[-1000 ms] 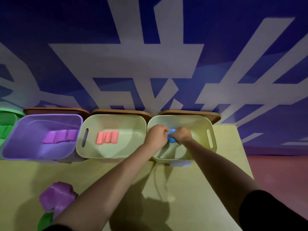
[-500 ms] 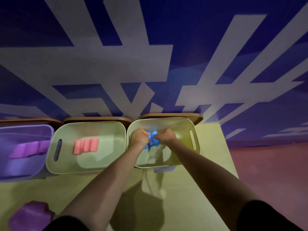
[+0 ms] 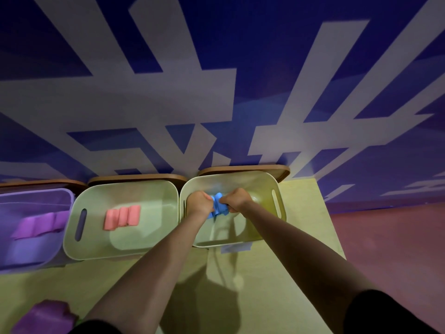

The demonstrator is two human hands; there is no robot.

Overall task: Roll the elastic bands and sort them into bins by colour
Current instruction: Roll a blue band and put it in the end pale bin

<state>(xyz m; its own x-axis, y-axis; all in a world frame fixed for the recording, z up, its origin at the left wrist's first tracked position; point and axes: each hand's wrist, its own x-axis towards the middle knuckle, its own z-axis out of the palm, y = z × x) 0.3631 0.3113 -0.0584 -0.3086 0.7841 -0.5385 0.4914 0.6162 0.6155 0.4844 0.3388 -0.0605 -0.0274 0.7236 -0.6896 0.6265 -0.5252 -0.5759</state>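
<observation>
Two hands meet inside the rightmost pale green plastic bin point(image 3: 277, 227), and I see both gripping the same blue elastic band point(image 3: 218, 205). The left hand point(image 3: 199, 203) has its fingers curled round the left end of the band; the right hand point(image 3: 235, 199) has its fingers curled round the right end. The band is bunched between them and sits above the bin floor; I cannot tell whether it touches the floor. Just beside this bin, to the left, stands a second pale green plastic bin point(image 3: 96, 247), which holds a row of rolled pink elastic bands point(image 3: 121, 217) lying side by side and touching. Further left, a purple plastic bin point(image 3: 38, 263) holds rolled purple elastic bands point(image 3: 39, 224), partly cut off by the frame edge. All three bins stand on the yellow-green bench point(image 3: 277, 285), against a blue wall with pale grey stripes point(image 3: 168, 92). Brown wooden lids point(image 3: 243, 168) show behind the bins. A loose purple elastic band point(image 3: 44, 315) lies on the bench at the lower left, well apart from the bins.
</observation>
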